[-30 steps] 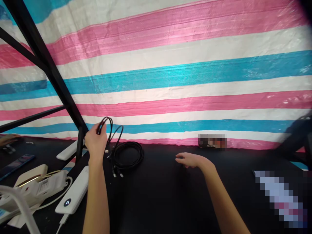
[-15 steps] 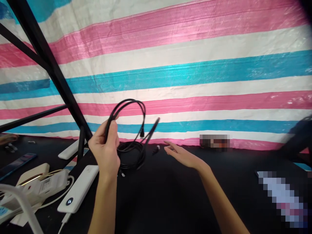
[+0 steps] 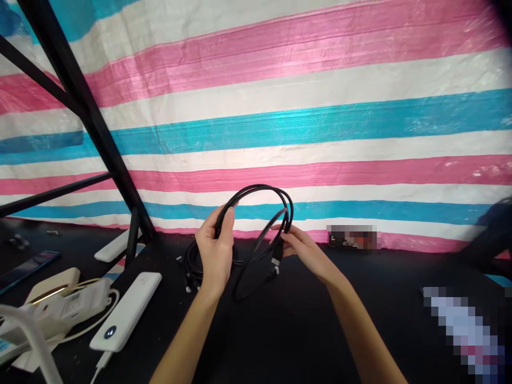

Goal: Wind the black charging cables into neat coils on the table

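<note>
White power bank: lay on the black bench at our left, a white lead at its near end.
Power strip: sat just left of the power bank.
Left hand: we had it closed around strands of a black cable, thumb toward us.
Right hand: we pinched the same cable in its fingers, at the right side of the arch.
Black cable: rose above the bench between our two hands, with one slack loop dipping lower; we could not tell whether that loop touched the bench.
Plug: hung just below our right fingers, tip downward.
Coiled cable: rested on the bench behind our left hand, which partly hid it.
Small item: stood at the bench's back edge, its front blurred.
Black frame: slanted upward at our left.
Striped sheet: hung behind everything, pink, white and blue.
</note>
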{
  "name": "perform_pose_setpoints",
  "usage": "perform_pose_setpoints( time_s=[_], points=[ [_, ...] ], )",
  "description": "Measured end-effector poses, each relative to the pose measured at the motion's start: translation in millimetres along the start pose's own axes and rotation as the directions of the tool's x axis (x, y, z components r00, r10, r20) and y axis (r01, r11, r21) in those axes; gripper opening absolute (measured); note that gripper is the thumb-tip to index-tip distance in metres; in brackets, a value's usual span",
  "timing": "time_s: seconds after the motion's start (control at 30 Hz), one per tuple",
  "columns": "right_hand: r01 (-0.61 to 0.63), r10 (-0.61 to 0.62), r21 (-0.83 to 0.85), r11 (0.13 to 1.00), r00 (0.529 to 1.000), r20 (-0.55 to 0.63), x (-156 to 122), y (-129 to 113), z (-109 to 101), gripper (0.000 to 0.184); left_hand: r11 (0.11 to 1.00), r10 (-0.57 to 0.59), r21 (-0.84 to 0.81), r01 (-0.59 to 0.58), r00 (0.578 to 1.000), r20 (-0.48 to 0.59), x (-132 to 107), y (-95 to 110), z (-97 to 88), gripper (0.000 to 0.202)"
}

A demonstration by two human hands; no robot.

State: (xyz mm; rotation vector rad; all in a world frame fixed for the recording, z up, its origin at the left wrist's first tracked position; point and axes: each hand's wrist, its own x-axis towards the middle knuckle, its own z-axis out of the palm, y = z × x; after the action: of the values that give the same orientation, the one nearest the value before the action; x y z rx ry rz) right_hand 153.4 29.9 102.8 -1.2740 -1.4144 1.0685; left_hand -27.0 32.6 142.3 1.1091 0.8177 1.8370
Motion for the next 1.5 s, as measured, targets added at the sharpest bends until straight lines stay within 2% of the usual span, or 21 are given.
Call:
perform_pose_setpoints(
  time_s=[0.07, 0.17, 0.3, 0.37, 0.5, 0.6, 0.7, 0.77, 0.87, 1.0, 1.1, 1.2, 1.27, 1.37, 1.43, 1.5],
  points=[
    [-0.029, 0.027, -0.060, 0.998, 0.999, -0.033, -2, -4, 1, 0.044, 1.000, 0.005, -0.024, -0.006, 1.000, -0.019, 2, -1, 0.7, 0.028],
    [-0.055, 0.049, -0.063, 0.997, 0.995, -0.090, -8, -10, 1, 0.056, 0.995, 0.018, -0.092, -0.025, 0.997, -0.078, 2, -1, 2.0, 0.030],
    [-0.017, 0.001, -0.082, 0.996, 0.981, -0.196, -20, -19, 1, 0.065, 0.995, 0.064, -0.077, -0.071, 0.993, -0.095, -7, -4, 7.4, 0.027],
    [0.043, -0.053, -0.070, 0.997, 0.988, -0.143, -26, -23, 4, 0.062, 0.997, 0.064, -0.037, -0.066, 0.997, -0.044, -14, -9, 12.2, 0.025],
    [0.129, -0.133, 0.050, 0.990, 0.985, 0.106, -32, -30, 14, 0.052, 0.999, -0.033, 0.027, 0.030, 0.991, 0.130, -23, -22, 20.8, 0.021],
    [0.051, -0.100, 0.214, 0.976, 0.968, 0.228, -33, -35, 15, 0.043, 0.998, -0.047, 0.046, 0.040, 0.984, 0.171, -22, -27, 21.6, 0.018],
    [-0.036, -0.075, 0.417, 0.908, 0.966, 0.247, -35, -41, 8, 0.048, 0.996, -0.094, 0.013, 0.093, 0.985, 0.146, -14, -27, 18.1, 0.022],
    [-0.058, -0.069, 0.490, 0.870, 0.969, 0.237, -38, -44, 2, 0.046, 0.990, -0.133, -0.018, 0.137, 0.982, 0.135, -9, -25, 15.0, 0.025],
    [-0.055, -0.041, 0.491, 0.869, 0.982, 0.183, -42, -47, -7, 0.032, 0.979, -0.173, -0.087, 0.184, 0.977, 0.126, 1, -21, 9.6, 0.028],
    [-0.005, -0.014, 0.396, 0.918, 0.999, 0.045, -42, -41, -19, 0.034, 0.963, -0.200, -0.163, 0.216, 0.974, 0.109, 16, -15, -1.4, 0.029],
    [0.069, -0.047, 0.230, 0.971, 0.994, -0.097, -36, -33, -27, 0.041, 0.976, -0.164, -0.137, 0.168, 0.986, 0.038, 29, -11, -13.4, 0.032],
    [0.142, -0.111, 0.127, 0.982, 0.968, -0.227, -29, -24, -36, 0.040, 0.986, -0.119, -0.127, 0.109, 0.991, -0.068, 43, -7, -29.2, 0.040],
    [0.165, -0.112, 0.146, 0.975, 0.942, -0.317, -28, -21, -44, 0.035, 0.974, -0.140, -0.196, 0.115, 0.982, -0.123, 54, -3, -41.4, 0.035],
    [0.184, -0.067, 0.249, 0.951, 0.908, -0.413, -30, -21, -60, 0.028, 0.923, -0.189, -0.365, 0.121, 0.969, -0.158, 67, 4, -59.8, 0.018],
    [0.173, -0.021, 0.341, 0.924, 0.913, -0.406, -35, -23, -71, 0.022, 0.891, -0.200, -0.445, 0.093, 0.959, -0.200, 73, 9, -70.8, 0.010],
    [0.161, 0.002, 0.428, 0.889, 0.935, -0.356, -42, -26, -80, 0.016, 0.870, -0.209, -0.489, 0.060, 0.944, -0.255, 77, 13, -80.8, 0.013]
  ],
)
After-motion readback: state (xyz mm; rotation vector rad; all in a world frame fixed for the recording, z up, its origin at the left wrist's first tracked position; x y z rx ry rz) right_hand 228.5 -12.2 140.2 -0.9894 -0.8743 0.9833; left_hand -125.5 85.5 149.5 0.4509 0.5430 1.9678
